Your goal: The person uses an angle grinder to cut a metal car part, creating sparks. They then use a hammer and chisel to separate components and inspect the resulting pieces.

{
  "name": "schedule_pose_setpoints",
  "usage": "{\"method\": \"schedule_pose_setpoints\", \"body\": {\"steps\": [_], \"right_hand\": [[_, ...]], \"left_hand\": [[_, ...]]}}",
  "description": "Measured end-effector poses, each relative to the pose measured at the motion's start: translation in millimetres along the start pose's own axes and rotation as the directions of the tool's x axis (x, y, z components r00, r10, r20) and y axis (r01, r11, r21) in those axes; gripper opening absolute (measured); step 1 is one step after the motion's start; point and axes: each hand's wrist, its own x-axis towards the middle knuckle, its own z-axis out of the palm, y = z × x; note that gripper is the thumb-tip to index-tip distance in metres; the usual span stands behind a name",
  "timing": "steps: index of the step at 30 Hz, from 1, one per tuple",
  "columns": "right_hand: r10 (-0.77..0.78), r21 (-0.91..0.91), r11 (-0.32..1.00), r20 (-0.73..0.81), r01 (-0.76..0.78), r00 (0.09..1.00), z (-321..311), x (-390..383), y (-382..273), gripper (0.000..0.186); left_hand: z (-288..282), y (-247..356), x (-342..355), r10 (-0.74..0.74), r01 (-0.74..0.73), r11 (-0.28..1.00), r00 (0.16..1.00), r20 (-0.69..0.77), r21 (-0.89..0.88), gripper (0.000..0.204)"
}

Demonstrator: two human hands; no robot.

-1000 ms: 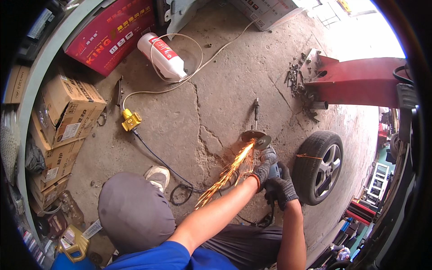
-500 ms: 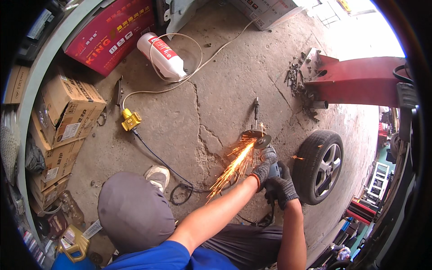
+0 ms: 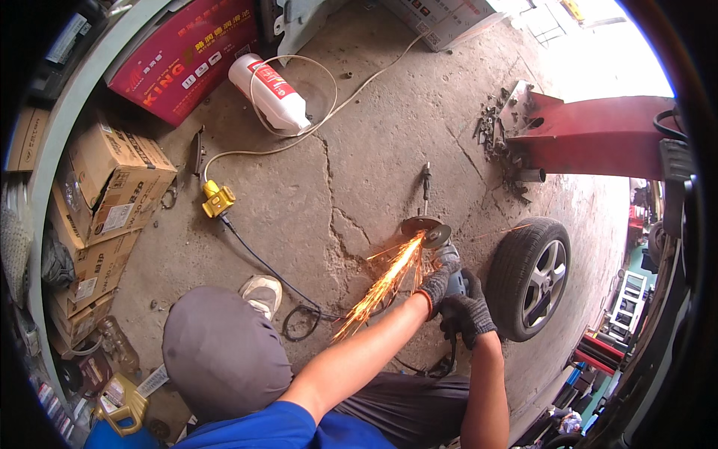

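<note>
An angle grinder (image 3: pixel 457 282) is held in both my gloved hands. Around its front part, near the head, my left hand (image 3: pixel 435 286) is closed. My right hand (image 3: pixel 470 313) grips the rear of the body, where the cord comes out. The cutting disc (image 3: pixel 436 236) meets a round, dish-like metal piece (image 3: pixel 419 224) on the concrete floor. From that piece a thin rod with a dark sleeve (image 3: pixel 426 179) points away from me. Orange sparks (image 3: pixel 389 280) stream from the contact toward my left forearm and partly cover the near edge of the metal piece.
A wheel with its tyre (image 3: pixel 529 278) lies right of the grinder. Its power cord runs left to a yellow socket block (image 3: pixel 218 199). Farther off are a white bottle (image 3: pixel 269 95) and a red lift arm (image 3: pixel 591 136) with scattered bolts. Cardboard boxes (image 3: pixel 112 194) line the left.
The spark stream has shifted slightly and reaches a little farther toward my left forearm. A thin spark streak now crosses the tyre's top. My hands and the grinder stay nearly in place.
</note>
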Motion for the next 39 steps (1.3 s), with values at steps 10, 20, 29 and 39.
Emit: {"method": "schedule_pose_setpoints", "body": {"steps": [10,20,29,39], "right_hand": [[-0.016,-0.010,1.000,0.004,0.016,1.000,1.3,1.6,1.0,0.082],[0.006,-0.012,1.000,-0.002,-0.006,1.000,2.6,-1.0,-1.9,0.085],[-0.032,-0.047,0.998,-0.022,0.031,0.999,6.3,-6.5,-1.0,0.082],[-0.148,0.073,0.986,-0.035,0.150,0.988,-32.1,-22.2,22.8,0.082]], "left_hand": [[-8.6,-4.2,12.0,-0.011,0.012,1.000,1.000,0.008,-0.006,0.043],[-1.9,1.1,4.1,0.002,-0.002,1.000,0.999,-0.051,0.010,0.040],[-0.7,2.2,-2.7,0.009,-0.010,0.999,1.000,-0.019,-0.052,0.040],[25.7,-22.1,-13.0,0.019,-0.003,0.990,0.994,-0.108,0.143,0.038]]}}
